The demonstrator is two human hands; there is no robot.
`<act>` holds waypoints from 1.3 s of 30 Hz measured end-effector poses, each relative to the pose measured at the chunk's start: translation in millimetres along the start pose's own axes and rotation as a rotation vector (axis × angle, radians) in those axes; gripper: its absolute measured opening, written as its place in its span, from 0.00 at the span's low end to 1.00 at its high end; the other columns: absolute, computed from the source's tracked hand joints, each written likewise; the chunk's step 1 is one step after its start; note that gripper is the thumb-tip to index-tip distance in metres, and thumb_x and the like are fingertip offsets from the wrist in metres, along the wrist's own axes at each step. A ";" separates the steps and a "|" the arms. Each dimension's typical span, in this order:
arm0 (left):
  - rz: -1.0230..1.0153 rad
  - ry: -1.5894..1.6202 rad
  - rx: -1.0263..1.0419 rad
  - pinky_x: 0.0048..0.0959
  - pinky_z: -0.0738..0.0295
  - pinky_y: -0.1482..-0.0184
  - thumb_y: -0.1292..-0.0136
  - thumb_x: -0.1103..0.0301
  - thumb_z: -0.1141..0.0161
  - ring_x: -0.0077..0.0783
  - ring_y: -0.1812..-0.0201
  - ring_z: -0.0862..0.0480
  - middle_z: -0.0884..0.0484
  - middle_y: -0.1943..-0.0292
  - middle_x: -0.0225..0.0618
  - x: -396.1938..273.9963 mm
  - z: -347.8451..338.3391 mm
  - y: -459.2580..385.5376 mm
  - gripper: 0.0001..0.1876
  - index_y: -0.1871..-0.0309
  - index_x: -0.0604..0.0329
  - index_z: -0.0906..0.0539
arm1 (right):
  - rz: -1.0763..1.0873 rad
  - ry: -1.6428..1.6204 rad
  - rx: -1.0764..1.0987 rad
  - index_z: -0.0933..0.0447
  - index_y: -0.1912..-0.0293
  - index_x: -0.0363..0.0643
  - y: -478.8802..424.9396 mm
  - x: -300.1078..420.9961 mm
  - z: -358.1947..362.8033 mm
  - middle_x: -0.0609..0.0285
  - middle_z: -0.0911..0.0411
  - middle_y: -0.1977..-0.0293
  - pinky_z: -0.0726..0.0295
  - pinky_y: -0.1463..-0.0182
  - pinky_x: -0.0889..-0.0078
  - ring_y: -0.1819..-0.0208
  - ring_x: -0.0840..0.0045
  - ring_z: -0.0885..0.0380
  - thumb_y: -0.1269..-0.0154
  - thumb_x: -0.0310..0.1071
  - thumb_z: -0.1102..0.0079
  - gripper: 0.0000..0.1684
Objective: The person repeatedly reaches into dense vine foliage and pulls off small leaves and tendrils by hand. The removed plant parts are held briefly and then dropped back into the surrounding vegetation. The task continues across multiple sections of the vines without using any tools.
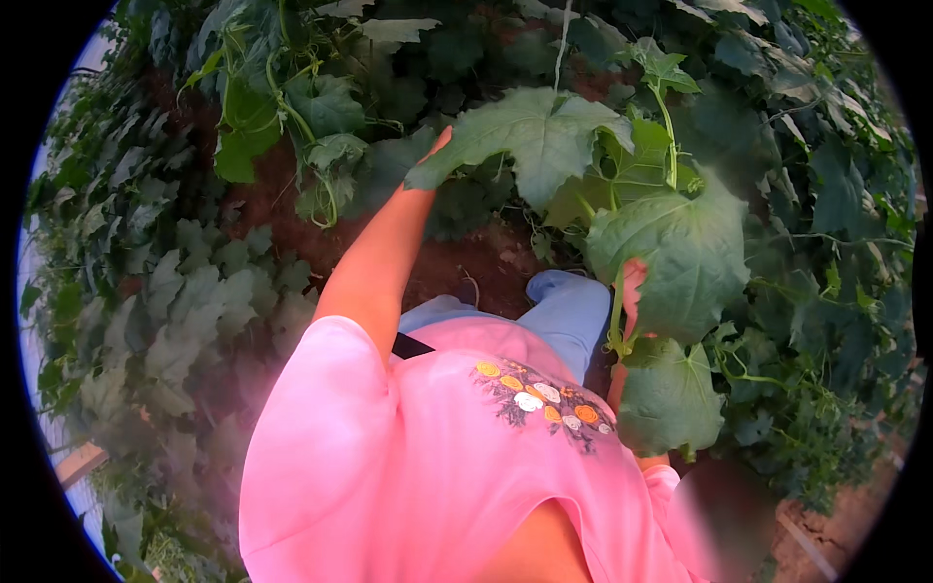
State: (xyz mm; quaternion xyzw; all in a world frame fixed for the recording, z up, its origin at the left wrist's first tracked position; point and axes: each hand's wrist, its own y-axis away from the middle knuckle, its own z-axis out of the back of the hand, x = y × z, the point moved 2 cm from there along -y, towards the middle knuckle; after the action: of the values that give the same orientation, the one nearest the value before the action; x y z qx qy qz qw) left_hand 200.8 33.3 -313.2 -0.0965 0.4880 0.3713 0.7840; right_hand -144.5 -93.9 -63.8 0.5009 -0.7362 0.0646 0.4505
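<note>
My left arm stretches forward, and a broad lobed leaf (539,138) covers most of my left hand (441,138). Only an edge of that hand shows, so its grip is hidden. On the other side, my right hand (633,288) is beside an upright green vine stem (617,310), partly behind a large rounded leaf (674,255). Its fingers are mostly covered, and whether they close on the stem does not show. A lower leaf (674,401) hangs over my right forearm. Above the rounded leaf rises a pale young shoot (667,131).
A thin string (563,47) hangs down among the vines ahead. Dense foliage (197,306) lines the left side, with more leafy vines (824,306) on the right. Curling tendrils (291,109) dangle ahead to the left. Reddish soil (488,262) shows beyond my legs. A wooden piece (80,465) lies far left.
</note>
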 end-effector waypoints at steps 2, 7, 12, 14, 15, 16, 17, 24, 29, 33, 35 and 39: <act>-0.053 -0.047 0.094 0.33 0.29 0.46 0.37 0.59 0.47 0.37 0.48 0.21 0.20 0.49 0.42 30.6 -19.0 0.8 0.19 0.44 0.53 0.22 | 0.043 -0.221 0.060 0.28 0.49 0.44 -26.7 7.3 -23.5 0.61 0.25 0.62 0.29 0.50 0.60 0.62 0.76 0.25 0.33 0.40 0.46 0.16; 0.064 -0.344 0.361 0.36 0.25 0.47 0.46 0.67 0.43 0.42 0.51 0.19 0.18 0.53 0.43 -16.5 -35.9 33.1 0.18 0.51 0.48 0.17 | -0.031 -0.660 0.494 0.26 0.53 0.41 -67.5 37.5 -42.0 0.65 0.25 0.64 0.36 0.45 0.59 0.64 0.83 0.25 0.34 0.35 0.45 0.12; 0.021 -0.300 0.216 0.35 0.23 0.50 0.53 0.73 0.42 0.42 0.56 0.17 0.15 0.59 0.39 22.0 -33.0 36.2 0.15 0.61 0.47 0.12 | -0.008 -0.578 0.520 0.25 0.55 0.39 -80.0 55.0 -65.6 0.64 0.24 0.65 0.35 0.46 0.59 0.65 0.82 0.24 0.31 0.35 0.49 0.11; 0.026 -0.324 0.192 0.34 0.22 0.54 0.55 0.73 0.39 0.38 0.59 0.16 0.15 0.60 0.37 23.8 -27.1 38.6 0.16 0.60 0.48 0.13 | 0.013 -0.586 0.504 0.25 0.56 0.40 -79.6 58.9 -61.5 0.66 0.25 0.66 0.34 0.48 0.60 0.66 0.83 0.25 0.32 0.34 0.47 0.10; 0.027 -0.335 0.182 0.34 0.21 0.56 0.56 0.73 0.37 0.37 0.60 0.15 0.14 0.61 0.36 20.4 -24.0 39.6 0.16 0.60 0.49 0.13 | 0.014 -0.597 0.474 0.25 0.56 0.40 -76.8 59.0 -59.0 0.67 0.25 0.66 0.34 0.48 0.60 0.67 0.83 0.25 0.33 0.34 0.46 0.09; 0.151 -0.399 0.168 0.33 0.21 0.56 0.55 0.73 0.37 0.36 0.60 0.15 0.14 0.61 0.35 9.6 -25.8 38.5 0.16 0.60 0.47 0.13 | 0.012 -0.607 0.444 0.26 0.57 0.40 -75.1 63.7 -51.5 0.68 0.25 0.67 0.34 0.49 0.60 0.68 0.83 0.25 0.33 0.34 0.45 0.09; 0.273 -0.462 0.154 0.33 0.21 0.56 0.55 0.72 0.36 0.35 0.61 0.15 0.14 0.61 0.34 -3.0 -29.0 36.1 0.15 0.60 0.46 0.13 | 0.011 -0.617 0.412 0.26 0.57 0.40 -74.5 68.1 -43.2 0.68 0.25 0.67 0.34 0.49 0.60 0.68 0.84 0.25 0.34 0.34 0.45 0.09; 0.584 -0.468 0.449 0.38 0.20 0.57 0.49 0.65 0.38 0.36 0.63 0.14 0.15 0.63 0.37 53.5 -49.1 33.0 0.13 0.59 0.52 0.15 | -0.003 -0.471 0.511 0.27 0.53 0.43 -54.0 49.6 -9.6 0.64 0.27 0.59 0.35 0.49 0.59 0.62 0.81 0.26 0.37 0.35 0.43 0.14; 0.555 0.097 -0.102 0.38 0.22 0.52 0.46 0.67 0.42 0.37 0.55 0.17 0.18 0.53 0.45 25.3 -41.5 42.6 0.20 0.50 0.65 0.20 | 0.362 0.627 -0.121 0.31 0.44 0.42 -34.1 48.5 58.4 0.61 0.26 0.54 0.28 0.49 0.65 0.56 0.72 0.24 0.35 0.39 0.46 0.21; 0.124 0.523 -0.278 0.38 0.30 0.43 0.42 0.68 0.45 0.33 0.42 0.25 0.21 0.46 0.41 -87.4 -10.5 24.3 0.22 0.42 0.61 0.24 | 0.040 0.050 0.081 0.33 0.45 0.38 -18.6 66.8 38.7 0.59 0.23 0.62 0.23 0.49 0.66 0.61 0.72 0.22 0.33 0.32 0.47 0.19; -0.097 0.800 -0.164 0.31 0.38 0.37 0.35 0.67 0.52 0.30 0.36 0.31 0.30 0.36 0.35 -178.7 30.3 34.0 0.25 0.34 0.59 0.33 | 0.014 0.158 0.245 0.29 0.52 0.41 -28.7 58.0 50.3 0.63 0.23 0.64 0.24 0.54 0.71 0.61 0.78 0.23 0.32 0.35 0.46 0.12; -0.588 0.592 0.149 0.31 0.38 0.37 0.32 0.59 0.53 0.30 0.33 0.35 0.32 0.34 0.37 -307.3 63.9 75.8 0.27 0.31 0.57 0.38 | -0.015 0.298 0.175 0.27 0.57 0.43 -41.3 17.5 45.0 0.65 0.24 0.63 0.25 0.54 0.72 0.61 0.80 0.24 0.34 0.38 0.43 0.10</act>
State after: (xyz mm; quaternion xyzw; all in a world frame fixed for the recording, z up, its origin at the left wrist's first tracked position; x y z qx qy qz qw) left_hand 117.7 -30.3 -7.7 -0.2770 0.6694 0.0519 0.6874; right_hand -140.3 -150.6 -92.1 0.5288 -0.6490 0.1985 0.5097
